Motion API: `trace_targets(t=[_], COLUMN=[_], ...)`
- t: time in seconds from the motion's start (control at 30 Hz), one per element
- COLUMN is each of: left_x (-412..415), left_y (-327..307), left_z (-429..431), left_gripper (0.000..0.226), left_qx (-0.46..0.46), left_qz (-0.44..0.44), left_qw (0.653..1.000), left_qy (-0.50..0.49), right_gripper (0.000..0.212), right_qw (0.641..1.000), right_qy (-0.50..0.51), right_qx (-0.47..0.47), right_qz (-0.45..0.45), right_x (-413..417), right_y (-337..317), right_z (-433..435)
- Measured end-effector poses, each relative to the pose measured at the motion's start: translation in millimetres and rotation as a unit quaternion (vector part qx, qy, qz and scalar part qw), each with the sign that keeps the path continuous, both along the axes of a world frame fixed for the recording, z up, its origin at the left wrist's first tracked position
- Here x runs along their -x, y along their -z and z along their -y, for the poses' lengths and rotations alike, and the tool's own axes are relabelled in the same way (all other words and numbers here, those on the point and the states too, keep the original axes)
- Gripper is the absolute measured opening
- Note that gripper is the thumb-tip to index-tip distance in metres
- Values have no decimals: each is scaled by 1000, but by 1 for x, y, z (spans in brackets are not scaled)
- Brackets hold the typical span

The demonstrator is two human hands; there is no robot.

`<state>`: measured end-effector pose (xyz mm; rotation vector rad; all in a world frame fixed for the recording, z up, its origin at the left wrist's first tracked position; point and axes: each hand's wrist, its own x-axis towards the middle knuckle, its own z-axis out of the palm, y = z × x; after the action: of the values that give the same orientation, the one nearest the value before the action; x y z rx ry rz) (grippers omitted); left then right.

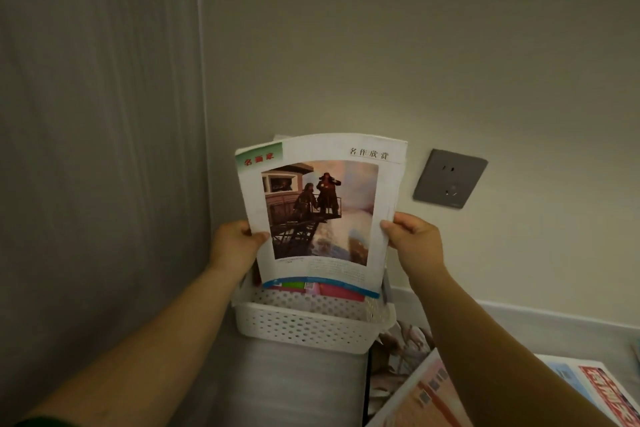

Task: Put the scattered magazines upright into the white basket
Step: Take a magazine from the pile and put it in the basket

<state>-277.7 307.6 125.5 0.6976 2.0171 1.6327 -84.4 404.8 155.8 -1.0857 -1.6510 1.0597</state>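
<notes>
Head camera looks forward and down, close, at a wall corner.

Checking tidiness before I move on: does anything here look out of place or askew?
Yes: loose magazines lie flat and overlapping at lower right, beside the white perforated plastic basket, not upright in it. The white-covered painting magazine, gripped by the left hand and right hand, is over the basket, slightly tilted.

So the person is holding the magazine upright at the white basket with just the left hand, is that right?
Not quite: the head view shows both the left hand and the right hand gripping the magazine by its side edges, upright at the white basket.
</notes>
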Motion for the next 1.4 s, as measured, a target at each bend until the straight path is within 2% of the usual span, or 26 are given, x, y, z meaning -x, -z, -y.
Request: trace_targets(t=[0.27, 0.37, 0.5, 0.63, 0.7, 0.8, 0.87, 1.0, 1.13, 1.23, 1.4], left_x=[7, 11, 9, 6, 7, 7, 5, 1, 5, 11, 12], left_y=[-1, -2, 10, 22, 23, 21, 21, 32, 43, 44, 43], left_z=[-6, -8, -14, -22, -27, -35, -41, -43, -41, -44, -47], left_gripper=[24, 23, 22, 23, 26, 41, 41, 32, 33, 35, 39], left_qx=[1, -8, 18, 41, 37, -1, -3, 33, 61, 66, 49], left_qz=[-59, -68, -74, -68, -75, -89, -93, -92, -144, -181, -193], left_qw=[998, 998, 997, 997, 996, 996, 995, 993, 986, 980, 979], left_qy=[-8, -11, 15, 22, 8, -6, 25, 59, 61, 48, 37], right_gripper=[12, 23, 9, 17, 10, 44, 53, 48, 55, 52, 47], right_qw=[1000, 999, 997, 995, 994, 992, 992, 997, 996, 996, 994], right_qy=[-5, 3, 27, 42, 62, 87, 80, 56, 81, 88, 87], right_qx=[12, 30, 67, 70, 61, 91, 100, 56, 24, 23, 35], right_qz=[-5, -11, 34, 64, 67, 18, -3, -11, -4, -8, -53], right_x=[9, 7, 3, 4, 8, 17, 23, 35, 38, 39, 35], right_y=[6, 13, 27, 38, 38, 36, 34, 27, 19, 17, 18], right_z=[-15, -19, -21, -22, -25, -28, -28, -29, -38, -41, -36])
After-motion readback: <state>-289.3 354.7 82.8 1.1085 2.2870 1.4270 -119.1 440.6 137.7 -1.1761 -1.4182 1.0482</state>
